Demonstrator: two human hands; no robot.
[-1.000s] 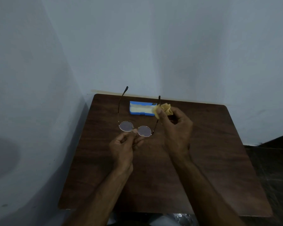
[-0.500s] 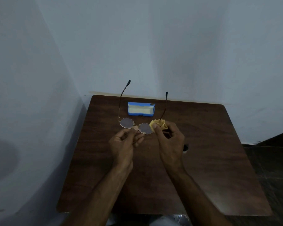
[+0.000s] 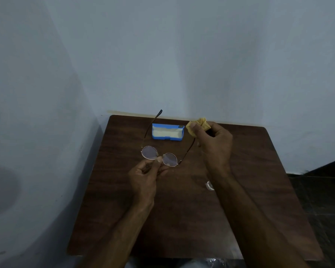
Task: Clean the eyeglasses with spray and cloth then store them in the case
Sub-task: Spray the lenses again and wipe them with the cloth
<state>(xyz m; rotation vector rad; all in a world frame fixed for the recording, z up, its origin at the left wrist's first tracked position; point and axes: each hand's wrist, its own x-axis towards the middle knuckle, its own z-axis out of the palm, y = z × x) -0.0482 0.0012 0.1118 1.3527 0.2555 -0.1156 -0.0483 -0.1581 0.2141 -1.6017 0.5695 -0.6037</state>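
Round thin-framed eyeglasses [image 3: 159,156] hang above the dark wooden table [image 3: 249,171] with both arms unfolded and pointing away from me. My left hand [image 3: 145,176] pinches them at the bridge between the two lenses. My right hand [image 3: 214,146] grips a crumpled yellow cloth [image 3: 196,125] around the far end of the right arm of the glasses. The blue case [image 3: 167,132] lies open on the table behind the glasses, its pale lining showing. A small clear object [image 3: 209,185], perhaps the spray bottle, peeks out beside my right forearm.
The table stands in a corner with pale walls on the left and behind. A dark floor [image 3: 317,190] shows to the right of the table.
My right hand has slid the cloth from the hinge beside the right lens outward to the tip of that arm. My left hand keeps its pinch on the bridge.
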